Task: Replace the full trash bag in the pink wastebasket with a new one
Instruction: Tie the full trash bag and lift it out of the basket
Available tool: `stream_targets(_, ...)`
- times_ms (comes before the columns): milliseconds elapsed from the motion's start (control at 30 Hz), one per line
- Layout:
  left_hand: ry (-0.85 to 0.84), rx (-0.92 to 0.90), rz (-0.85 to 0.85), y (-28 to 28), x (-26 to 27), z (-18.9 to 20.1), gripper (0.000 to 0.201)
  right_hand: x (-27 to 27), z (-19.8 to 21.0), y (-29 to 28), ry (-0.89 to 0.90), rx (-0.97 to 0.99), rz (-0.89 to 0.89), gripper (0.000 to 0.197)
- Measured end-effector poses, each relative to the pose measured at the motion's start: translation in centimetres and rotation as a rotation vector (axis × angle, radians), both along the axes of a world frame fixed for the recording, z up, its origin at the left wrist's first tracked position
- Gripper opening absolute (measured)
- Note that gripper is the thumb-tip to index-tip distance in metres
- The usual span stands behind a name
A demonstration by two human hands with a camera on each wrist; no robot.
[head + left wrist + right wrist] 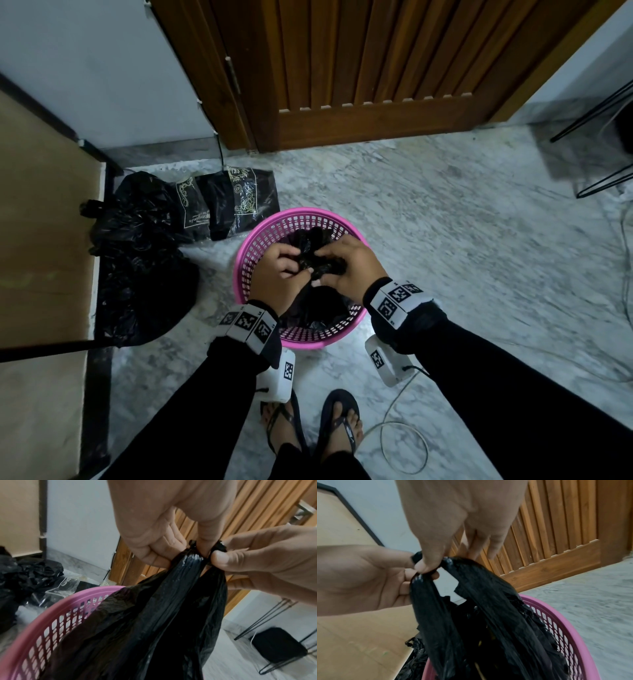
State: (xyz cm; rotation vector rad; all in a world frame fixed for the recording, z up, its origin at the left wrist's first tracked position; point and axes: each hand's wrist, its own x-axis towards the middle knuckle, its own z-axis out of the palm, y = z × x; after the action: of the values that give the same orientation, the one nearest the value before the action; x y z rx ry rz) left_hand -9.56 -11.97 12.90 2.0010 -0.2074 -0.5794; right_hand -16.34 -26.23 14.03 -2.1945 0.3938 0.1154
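The black trash bag (317,305) sits inside the pink wastebasket (260,240) on the marble floor (462,240). Both hands, left hand (279,277) and right hand (347,267), pinch its gathered handles above the rim. More black bags (144,260) lie beside the desk (41,222).

Bag (317,308) in wastebasket (260,236), before door (370,68).

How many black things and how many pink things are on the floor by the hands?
Pink: 1, the wastebasket.
Black: 3, the trash bag in the wastebasket, gripped by the left hand and the right hand; the crumpled bag pile; the printed packet of bags.
Total: 4.
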Motion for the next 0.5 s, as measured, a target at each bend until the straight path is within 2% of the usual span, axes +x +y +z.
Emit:
stream_targets(100, 0.059, -0.033, -0.012, 0.05, 0.10, 0.14, 0.025, -0.55, -0.49, 0.83, -0.180, 0.011, -0.052, 0.027)
stream_targets(233, 0.080, -0.061, -0.017, 0.18, 0.21, 0.20, 0.021, -0.77, -0.83, 1.09, -0.213, -0.033, -0.071, 0.009)
stream_targets(300, 0.074, -0.052, -0.018, 0.40, 0.22, 0.14, 0.022, -0.68, -0.82, 1.02, -0.175, -0.066, -0.061, 0.008)
stream_targets(433, -0.112, 0.072, -0.131, 0.84, -0.49, 0.20, 0.030, -0.56, -0.53, 1.15, -0.090, -0.153, 0.038, 0.012)
stream_targets(500, -0.176, 0.097, -0.201, 0.96, -0.75, 0.34, 0.026, -0.59, -0.56, 1.02, -0.070, -0.176, 0.067, 0.015)
